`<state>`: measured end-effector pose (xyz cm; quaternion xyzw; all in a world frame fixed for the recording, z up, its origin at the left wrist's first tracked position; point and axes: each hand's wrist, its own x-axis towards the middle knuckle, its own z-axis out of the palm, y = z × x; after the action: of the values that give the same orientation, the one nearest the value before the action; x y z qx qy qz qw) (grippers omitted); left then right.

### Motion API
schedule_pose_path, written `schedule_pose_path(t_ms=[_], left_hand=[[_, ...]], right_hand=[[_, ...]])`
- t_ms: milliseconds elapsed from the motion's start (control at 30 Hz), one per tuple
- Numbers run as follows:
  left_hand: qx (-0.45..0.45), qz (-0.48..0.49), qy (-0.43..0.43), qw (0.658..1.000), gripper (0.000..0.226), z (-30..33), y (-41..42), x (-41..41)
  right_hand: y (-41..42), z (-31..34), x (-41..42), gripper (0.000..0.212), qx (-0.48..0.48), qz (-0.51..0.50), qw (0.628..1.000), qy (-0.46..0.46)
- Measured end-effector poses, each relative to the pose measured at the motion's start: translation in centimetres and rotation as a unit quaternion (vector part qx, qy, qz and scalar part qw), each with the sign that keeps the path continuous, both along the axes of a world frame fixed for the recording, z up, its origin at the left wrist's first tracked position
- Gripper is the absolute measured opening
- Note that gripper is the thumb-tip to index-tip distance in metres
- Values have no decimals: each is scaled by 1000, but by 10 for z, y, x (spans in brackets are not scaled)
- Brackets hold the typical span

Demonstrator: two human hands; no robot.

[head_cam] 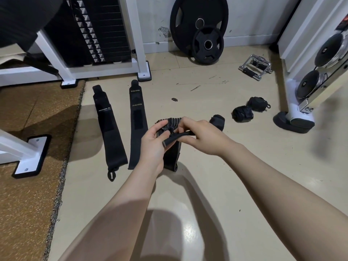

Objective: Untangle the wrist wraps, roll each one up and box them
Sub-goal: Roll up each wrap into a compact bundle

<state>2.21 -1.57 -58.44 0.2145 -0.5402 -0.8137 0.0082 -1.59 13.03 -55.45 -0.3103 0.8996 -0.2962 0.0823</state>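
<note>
Both hands meet over the cream floor [216,166], working one striped wrist wrap [172,157] whose lower end touches the floor and stands folded beneath the palms. The left hand [153,146] cups the wrap from the left side, fingers curled round its body. The right hand [199,134] pinches the wrap's narrow black strap [176,138] between thumb and fingertips; the strap's grey tip pokes out toward the left palm.

Taking the held wrap as the landmark: just to its left lie two flat wraps, side by side and apart, running away from the person. The nearer one, the lettered wrap [136,125], almost reaches the left hand's knuckles; the loop-ended wrap [108,129] lies farther left, its thumb loop pointing back toward the person, close to the edge of the brown mat [33,129]. To the right of the held wrap sit three rolled wraps: one roll [217,122] just beyond the right hand's knuckles, then two rolls [243,113] farther right, touching or nearly so, near the foot of a white machine frame [293,110].

Beyond the held wrap, bare floor runs to the wall, where weight plates [199,25] lean and a chrome cable handle [255,66] lies. Nearer than the held wrap, the floor shows only the forearms and their shadows.
</note>
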Motion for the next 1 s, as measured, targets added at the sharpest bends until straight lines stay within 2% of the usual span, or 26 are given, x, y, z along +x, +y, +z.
schedule_pose_path(t_ms=[233,400,467,500,567,600,633,700,767,833,900,1000], left_hand=[[-12,-42,-7,999,35,5,10,2],[135,-13,-5,991,27,5,13,3],[127,-18,-9,992,26,4,15,4],[99,-27,-7,995,25,3,17,5],[58,-28,-2,998,22,3,21,5],[50,-21,-1,999,21,3,21,4],[45,-9,-4,999,21,4,20,3],[58,24,-26,998,25,5,15,0],[130,31,-63,989,20,5,11,-3],[183,9,-106,977,10,9,10,-3],[196,3,-133,972,9,13,9,-4],[251,42,-98,962,18,16,6,-6]], right_hand=[[6,3,-4,10,-92,-105,985,-98],[-8,-4,1,23,-116,-229,966,-25],[-11,-3,0,31,-85,-275,958,-2],[-13,-2,1,27,-44,-270,961,40],[-15,-4,2,11,34,-208,955,209],[-14,-5,3,18,58,-170,946,270],[-12,-7,4,29,79,-125,944,294],[-6,-9,3,42,117,-26,958,260],[-2,-7,2,39,139,32,962,233],[-3,-4,1,26,135,27,962,235],[-7,2,2,20,114,16,971,211],[-10,7,5,24,96,17,983,158]])
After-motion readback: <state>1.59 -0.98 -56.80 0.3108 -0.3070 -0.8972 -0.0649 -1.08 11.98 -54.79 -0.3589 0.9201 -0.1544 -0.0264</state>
